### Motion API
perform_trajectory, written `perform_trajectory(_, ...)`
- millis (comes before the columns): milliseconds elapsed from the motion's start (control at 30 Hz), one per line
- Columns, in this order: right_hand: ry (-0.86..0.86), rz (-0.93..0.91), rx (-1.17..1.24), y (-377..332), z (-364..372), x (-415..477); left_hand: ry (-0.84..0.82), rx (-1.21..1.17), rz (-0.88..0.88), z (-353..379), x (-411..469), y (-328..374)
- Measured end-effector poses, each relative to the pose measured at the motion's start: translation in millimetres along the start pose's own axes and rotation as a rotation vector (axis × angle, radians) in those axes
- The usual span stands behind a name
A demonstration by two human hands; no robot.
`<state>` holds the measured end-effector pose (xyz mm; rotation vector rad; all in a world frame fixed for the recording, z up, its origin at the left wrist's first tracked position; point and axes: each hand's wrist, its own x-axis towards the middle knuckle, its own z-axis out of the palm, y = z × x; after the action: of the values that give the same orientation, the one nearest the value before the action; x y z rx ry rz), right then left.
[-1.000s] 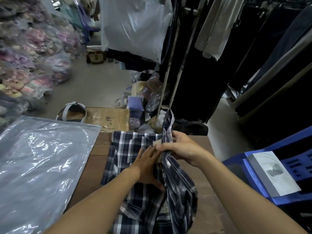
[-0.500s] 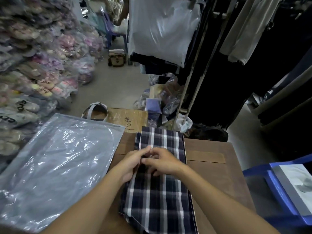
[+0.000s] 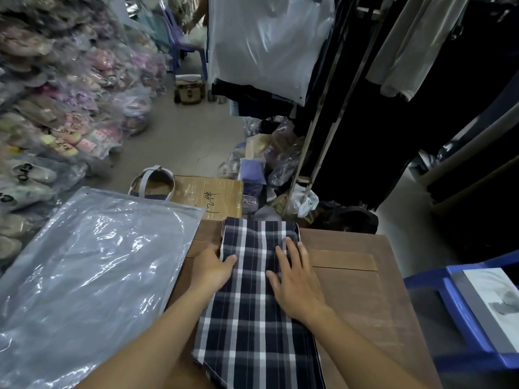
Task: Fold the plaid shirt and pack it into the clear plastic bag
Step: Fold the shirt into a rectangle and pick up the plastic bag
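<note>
The plaid shirt (image 3: 252,313), dark navy with white checks, lies as a long narrow folded strip down the middle of the brown table (image 3: 362,299). My left hand (image 3: 214,268) rests at the shirt's left edge near its far end, thumb on the cloth. Flat on the shirt's right side lies my right hand (image 3: 296,279), fingers spread, palm down. Neither hand grips anything. The clear plastic bag (image 3: 87,282) lies flat and shiny on the left, its right edge touching the table's left part, apart from the shirt.
A blue plastic chair (image 3: 460,313) with a grey-and-white flat pack on it stands at the right. Beyond the table are a cardboard box (image 3: 213,195), a sandal, bagged goods and a clothes rack with dark garments. Bagged slippers pile up on the left.
A second ago my right hand held a shirt flap up; it was folded over into a narrow strip. Both hands then slid apart from the middle to the shirt's two sides.
</note>
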<state>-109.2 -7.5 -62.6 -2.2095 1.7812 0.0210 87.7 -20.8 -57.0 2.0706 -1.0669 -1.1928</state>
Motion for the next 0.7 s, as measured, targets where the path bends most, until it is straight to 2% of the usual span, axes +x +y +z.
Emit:
perform_trajectory(67, -0.032, -0.006, -0.038, 0.4, 4.6, 0.5, 0.257, 0.403, 0.299, 8.2, -7.1, 5.5)
perform_trajectory(100, -0.040, -0.002, -0.030, -0.4, 4.3, 2.6, 0.291, 0.578, 0.479, 12.7, -8.7, 7.3)
perform_trajectory(133, -0.021, -0.001, -0.011, -1.2, 2.5, 6.0, 0.236, 0.700, 0.616, 17.3, -6.3, 7.6)
perform_trajectory(167, 0.031, -0.009, 0.018, -1.8, -0.9, 10.7, 0.139, 0.783, 0.682, 21.8, -0.6, 6.4)
perform_trajectory(267, 0.177, -0.034, 0.063, 3.2, -9.2, 29.1, -0.046, 0.923, 0.636, 27.2, 21.1, -6.2)
perform_trajectory(400, 0.037, -0.046, -0.019, 13.9, 9.1, 46.4, -0.032, 0.884, 0.661, 32.6, 30.4, -26.5)
perform_trajectory(533, 0.024, -0.044, -0.082, 18.1, 25.5, 49.3, -0.003, 0.873, 0.666, 37.9, 35.9, -29.3)
perform_trajectory(700, 0.022, -0.081, -0.008, 11.4, 12.5, 22.6, -0.048, 0.913, 0.623, 34.5, 32.5, -24.3)
